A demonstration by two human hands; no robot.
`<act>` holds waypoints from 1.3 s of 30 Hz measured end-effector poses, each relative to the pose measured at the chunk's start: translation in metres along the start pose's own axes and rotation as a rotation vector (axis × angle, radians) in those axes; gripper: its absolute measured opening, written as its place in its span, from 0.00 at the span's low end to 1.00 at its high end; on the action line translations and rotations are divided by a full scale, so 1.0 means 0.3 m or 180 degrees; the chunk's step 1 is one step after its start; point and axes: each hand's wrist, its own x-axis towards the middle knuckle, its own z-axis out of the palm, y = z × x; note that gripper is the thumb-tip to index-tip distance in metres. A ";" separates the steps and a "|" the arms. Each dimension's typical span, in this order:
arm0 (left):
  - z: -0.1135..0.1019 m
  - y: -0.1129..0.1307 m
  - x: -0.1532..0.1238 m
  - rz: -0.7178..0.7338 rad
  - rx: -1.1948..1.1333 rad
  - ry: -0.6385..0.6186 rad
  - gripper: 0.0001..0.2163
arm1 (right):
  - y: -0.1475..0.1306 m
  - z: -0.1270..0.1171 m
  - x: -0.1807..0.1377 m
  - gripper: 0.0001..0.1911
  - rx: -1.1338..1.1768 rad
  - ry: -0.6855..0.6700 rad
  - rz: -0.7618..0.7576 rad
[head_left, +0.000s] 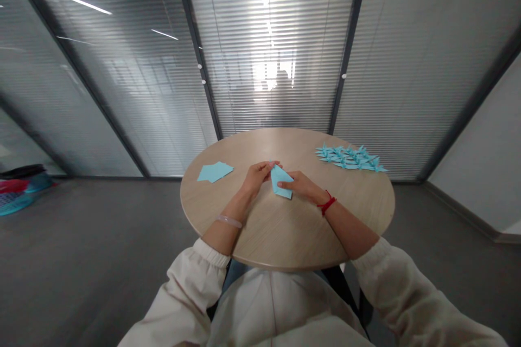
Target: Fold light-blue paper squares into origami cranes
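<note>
A light blue sheet of folded paper point(280, 180) is held between my two hands above the middle of the round table. My left hand point(258, 175) pinches its upper left corner with the fingertips. From the right, my right hand point(300, 184) grips its side, the thumb lying across the front and the other fingers partly hidden behind. Flat light blue paper sheets point(215, 171) lie to the left of my left hand. Several folded paper cranes point(350, 157) in the same blue sit in rows at the table's right.
The round wooden table point(260, 244) reaches close to my lap. Behind it stands a glass partition with blinds point(272, 103). On the floor at far left are a blue basket point(16, 203) and a dark container with something red.
</note>
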 end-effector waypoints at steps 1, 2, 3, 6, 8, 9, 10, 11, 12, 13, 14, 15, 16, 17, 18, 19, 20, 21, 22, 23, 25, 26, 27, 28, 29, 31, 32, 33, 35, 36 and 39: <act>0.000 -0.001 0.000 -0.0037 -0.0065 -0.0009 0.18 | -0.001 0.000 -0.001 0.25 -0.0019 -0.0016 -0.0015; -0.001 -0.001 0.000 -0.0068 -0.0124 -0.0015 0.18 | -0.001 0.000 -0.001 0.25 -0.0033 -0.0028 -0.0029; -0.002 -0.002 0.000 -0.0092 -0.0172 -0.0017 0.17 | -0.002 0.000 -0.001 0.25 -0.0040 -0.0034 -0.0037; -0.005 -0.002 0.001 -0.0121 -0.0255 -0.0022 0.16 | -0.004 0.001 -0.002 0.26 -0.0027 -0.0041 -0.0022; -0.006 -0.002 0.002 -0.0117 -0.0272 -0.0026 0.15 | -0.007 0.001 -0.003 0.26 -0.0015 -0.0054 -0.0009; -0.006 -0.003 0.002 -0.0110 -0.0274 -0.0031 0.15 | -0.008 0.001 -0.004 0.26 -0.0027 -0.0060 -0.0006; -0.006 -0.003 0.002 -0.0103 -0.0269 -0.0037 0.15 | -0.009 0.000 -0.004 0.26 -0.0049 -0.0062 -0.0007; -0.006 -0.004 0.002 -0.0094 -0.0258 -0.0039 0.15 | -0.010 0.000 -0.005 0.26 -0.0076 -0.0059 -0.0010; -0.006 -0.005 0.003 -0.0086 -0.0251 -0.0042 0.15 | -0.011 -0.001 -0.005 0.26 -0.0100 -0.0054 -0.0014; -0.006 -0.006 0.003 -0.0081 -0.0254 -0.0048 0.15 | -0.010 -0.001 -0.005 0.26 -0.0111 -0.0055 -0.0019; -0.006 -0.007 0.003 -0.0080 -0.0274 -0.0056 0.15 | -0.009 -0.001 -0.004 0.26 -0.0112 -0.0064 -0.0025; -0.007 -0.008 0.004 -0.0084 -0.0310 -0.0066 0.15 | -0.007 -0.001 -0.004 0.26 -0.0106 -0.0080 -0.0036; -0.008 -0.009 0.004 -0.0092 -0.0360 -0.0076 0.16 | -0.006 -0.001 -0.004 0.26 -0.0105 -0.0111 -0.0049; -0.010 -0.010 0.004 -0.0102 -0.0419 -0.0087 0.16 | -0.004 -0.001 -0.003 0.26 -0.0110 -0.0149 -0.0064; -0.012 -0.011 0.005 -0.0119 -0.0477 -0.0107 0.16 | -0.002 -0.001 -0.003 0.26 -0.0120 -0.0188 -0.0075; -0.015 -0.013 0.006 -0.0145 -0.0529 -0.0123 0.16 | -0.001 -0.001 -0.003 0.26 -0.0133 -0.0219 -0.0080; -0.017 -0.014 0.007 -0.0175 -0.0572 -0.0132 0.16 | 0.000 -0.001 -0.002 0.26 -0.0146 -0.0238 -0.0080; -0.020 -0.015 0.008 -0.0209 -0.0605 -0.0138 0.16 | 0.001 -0.001 -0.002 0.26 -0.0158 -0.0248 -0.0078; -0.022 -0.017 0.009 -0.0237 -0.0627 -0.0144 0.16 | 0.001 -0.001 -0.002 0.26 -0.0170 -0.0253 -0.0075; -0.023 -0.018 0.010 -0.0253 -0.0637 -0.0149 0.17 | 0.000 -0.002 -0.002 0.26 -0.0183 -0.0256 -0.0076; -0.021 -0.019 0.011 -0.0230 -0.0612 -0.0135 0.17 | -0.003 -0.003 -0.004 0.26 -0.0208 -0.0273 -0.0081; -0.019 -0.019 0.010 -0.0190 -0.0570 -0.0108 0.18 | -0.006 -0.003 -0.005 0.25 -0.0209 -0.0280 -0.0080; -0.015 -0.018 0.009 -0.0135 -0.0507 -0.0051 0.18 | -0.009 -0.003 -0.006 0.25 -0.0200 -0.0284 -0.0078; -0.011 -0.018 0.008 -0.0065 -0.0422 0.0041 0.19 | -0.013 -0.003 -0.008 0.25 -0.0179 -0.0287 -0.0077; -0.006 -0.017 0.006 0.0015 -0.0317 0.0156 0.19 | -0.016 -0.003 -0.009 0.25 -0.0151 -0.0293 -0.0077; 0.002 -0.017 0.002 0.0177 -0.0087 0.0378 0.18 | -0.021 -0.003 -0.011 0.24 -0.0094 -0.0303 -0.0081; 0.005 -0.017 0.001 0.0245 0.0017 0.0460 0.18 | -0.021 -0.003 -0.011 0.24 -0.0073 -0.0303 -0.0078; 0.007 -0.017 0.000 0.0290 0.0100 0.0516 0.19 | -0.020 -0.002 -0.010 0.24 -0.0059 -0.0290 -0.0068; 0.007 -0.018 0.001 0.0283 0.0203 0.0536 0.19 | -0.014 -0.003 -0.008 0.24 -0.0061 -0.0240 -0.0008; 0.006 -0.018 0.002 0.0237 0.0237 0.0528 0.19 | -0.010 -0.003 -0.006 0.24 -0.0077 -0.0210 0.0023; 0.001 -0.014 0.005 0.0097 0.0376 0.0463 0.18 | 0.002 -0.004 -0.002 0.25 -0.0090 -0.0138 0.0067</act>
